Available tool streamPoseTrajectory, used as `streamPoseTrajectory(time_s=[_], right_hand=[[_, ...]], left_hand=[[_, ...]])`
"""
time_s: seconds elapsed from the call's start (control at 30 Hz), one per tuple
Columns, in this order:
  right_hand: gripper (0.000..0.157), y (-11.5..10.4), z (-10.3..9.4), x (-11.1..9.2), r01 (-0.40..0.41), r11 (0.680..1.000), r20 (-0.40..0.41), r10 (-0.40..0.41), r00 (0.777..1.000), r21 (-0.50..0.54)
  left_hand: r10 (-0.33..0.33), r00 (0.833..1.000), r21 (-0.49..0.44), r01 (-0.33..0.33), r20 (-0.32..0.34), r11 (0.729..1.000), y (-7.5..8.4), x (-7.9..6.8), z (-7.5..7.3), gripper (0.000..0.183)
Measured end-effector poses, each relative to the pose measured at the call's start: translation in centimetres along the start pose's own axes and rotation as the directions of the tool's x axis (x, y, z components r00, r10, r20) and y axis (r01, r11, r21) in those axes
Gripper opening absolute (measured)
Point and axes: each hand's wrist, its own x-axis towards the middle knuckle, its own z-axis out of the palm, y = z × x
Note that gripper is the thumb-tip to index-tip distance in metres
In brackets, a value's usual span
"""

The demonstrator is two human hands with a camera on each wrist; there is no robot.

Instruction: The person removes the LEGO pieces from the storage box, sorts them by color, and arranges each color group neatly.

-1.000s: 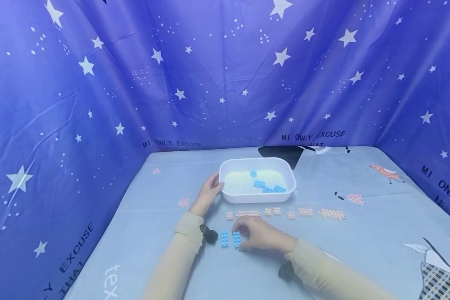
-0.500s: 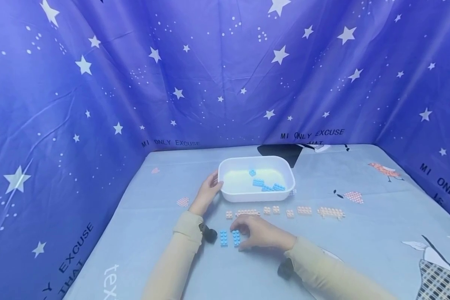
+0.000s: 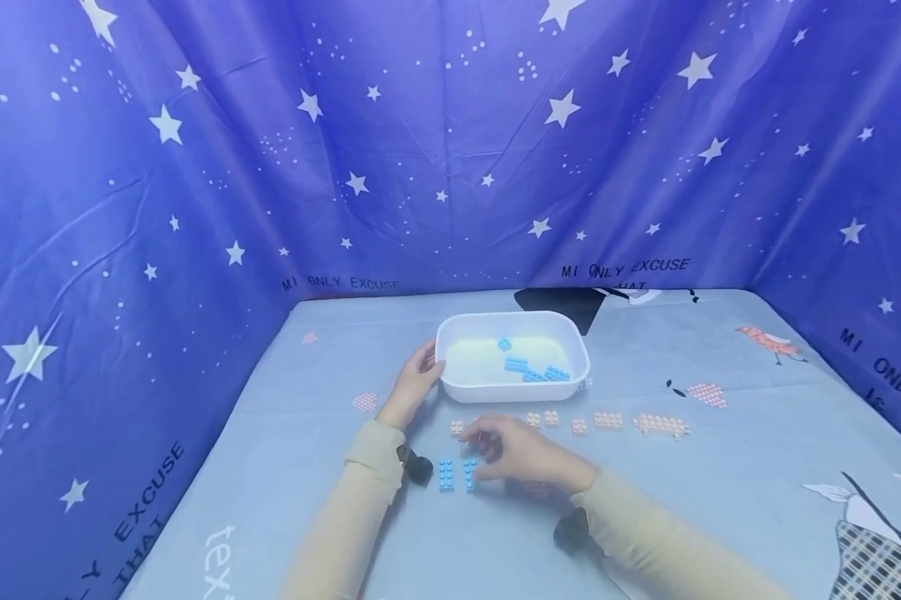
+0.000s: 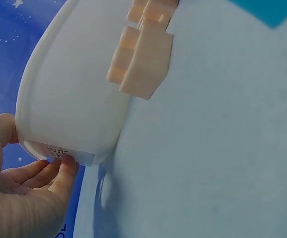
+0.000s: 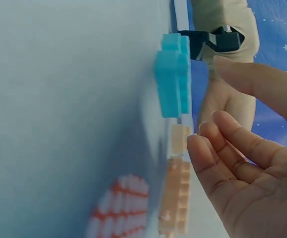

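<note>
My left hand [image 3: 412, 385] grips the left end of a white plastic tub [image 3: 513, 392]; in the left wrist view its thumb is at the rim and its fingers lie against the labelled end wall. Two blue studded building bricks [image 3: 446, 475] stand side by side in front of the tub. Over the right-hand blue brick [image 3: 468, 477] hovers my right hand [image 3: 528, 452], thumb and fingers spread apart with nothing between them. In the right wrist view, the fingertips [image 5: 199, 148] are beside the blue bricks [image 5: 169, 87]. A long peach brick [image 5: 175, 196] is hidden behind this hand in the head view.
Several peach bricks [image 3: 608, 421] form a row between the tub and my right hand, reaching right to a long peach piece [image 3: 662, 426]. Inside the tub lie several blue bricks [image 3: 517, 364]. A starry purple curtain [image 3: 450, 150] surrounds the patterned tablecloth [image 3: 307, 500].
My right hand has let go of the right-hand blue brick and lifted slightly up and away, its fingers parting. The left hand stays on the tub.
</note>
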Motion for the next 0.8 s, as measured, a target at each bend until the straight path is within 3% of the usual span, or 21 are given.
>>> streamPoseTrajectory(time_s=[0.23, 0.43, 0.8], right_hand=[[0.044, -0.5, -1.1, 0.3, 0.008, 1.000, -0.052, -0.008, 0.999, 0.000], [0.041, -0.9, -2.6, 0.8, 0.017, 0.998, -0.089, -0.012, 0.996, 0.062], [0.040, -0.7, -5.8, 1.9, 0.057, 0.997, -0.226, -0.043, 0.973, 0.056]], left_hand=[[0.017, 1.000, -0.001, -0.017, -0.006, 1.000, 0.2, -0.2, 0.0, 0.057], [0.007, 1.000, 0.010, -0.007, -0.010, 1.000, 0.0, -0.3, 0.1, 0.056], [-0.004, 1.000, 0.012, 0.004, -0.012, 1.000, 0.1, -0.2, 0.0, 0.056]])
